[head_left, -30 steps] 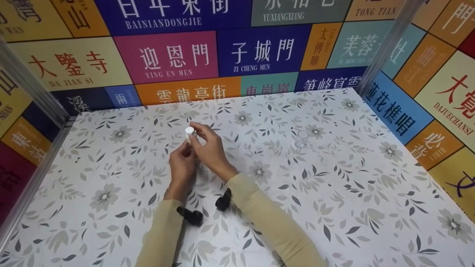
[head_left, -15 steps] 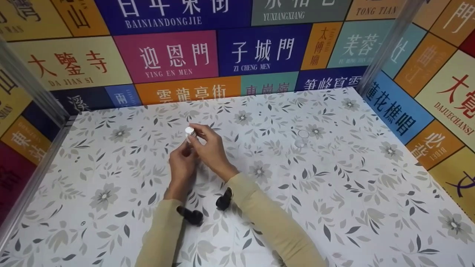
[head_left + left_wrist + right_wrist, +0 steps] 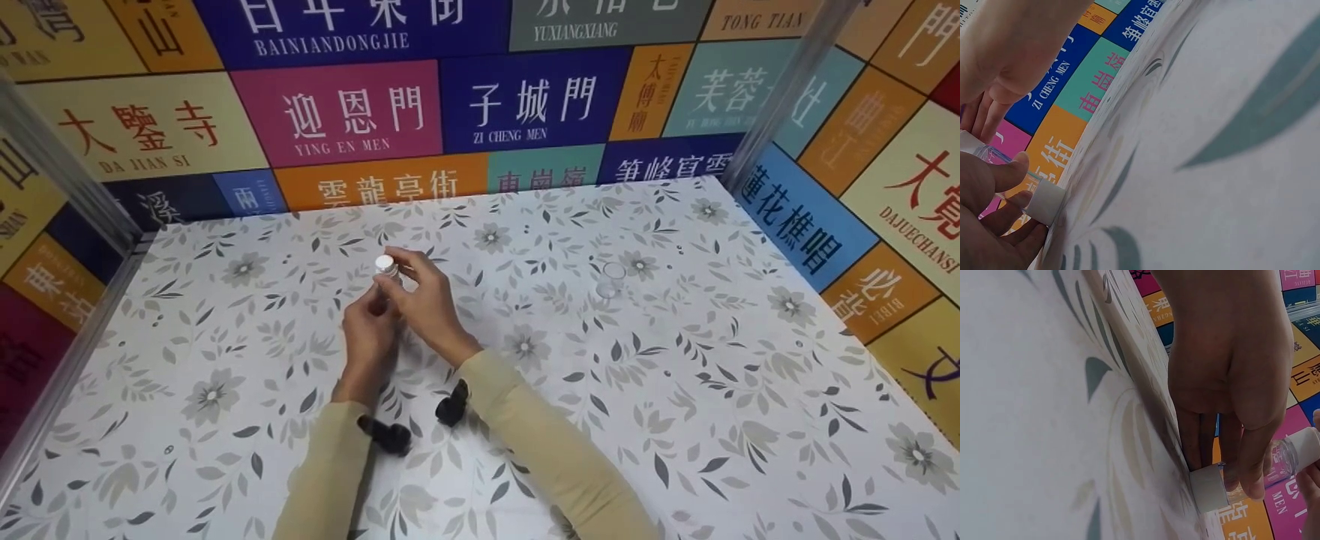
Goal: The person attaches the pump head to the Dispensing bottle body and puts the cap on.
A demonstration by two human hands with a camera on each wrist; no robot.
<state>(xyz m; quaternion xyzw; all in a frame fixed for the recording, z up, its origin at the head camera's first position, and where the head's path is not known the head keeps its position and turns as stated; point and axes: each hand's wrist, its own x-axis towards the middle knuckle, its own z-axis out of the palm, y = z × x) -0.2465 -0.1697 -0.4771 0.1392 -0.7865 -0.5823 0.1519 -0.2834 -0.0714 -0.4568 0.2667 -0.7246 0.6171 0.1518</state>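
A small clear bottle point(image 3: 1282, 462) stands upright on the table, with a white cap point(image 3: 385, 262) on top and a white band point(image 3: 1208, 488) around its foot. My left hand point(image 3: 367, 330) grips the clear body low down, just above the white foot, which also shows in the left wrist view. Higher up, my right hand point(image 3: 429, 300) pinches the bottle at its cap, thumb in front and fingers behind. The fingers cover much of the body, so I cannot tell whether anything is inside.
To the right lies a clear, round, see-through object point(image 3: 611, 280), like a small cup or cover. A floral cloth point(image 3: 720, 420) covers the table. Panels with Chinese writing point(image 3: 337, 112) rise along the back and sides.
My right thumb now lies slightly lower on the bottle, and more of the white cap shows. My left hand and the clear object at the right stay in place.
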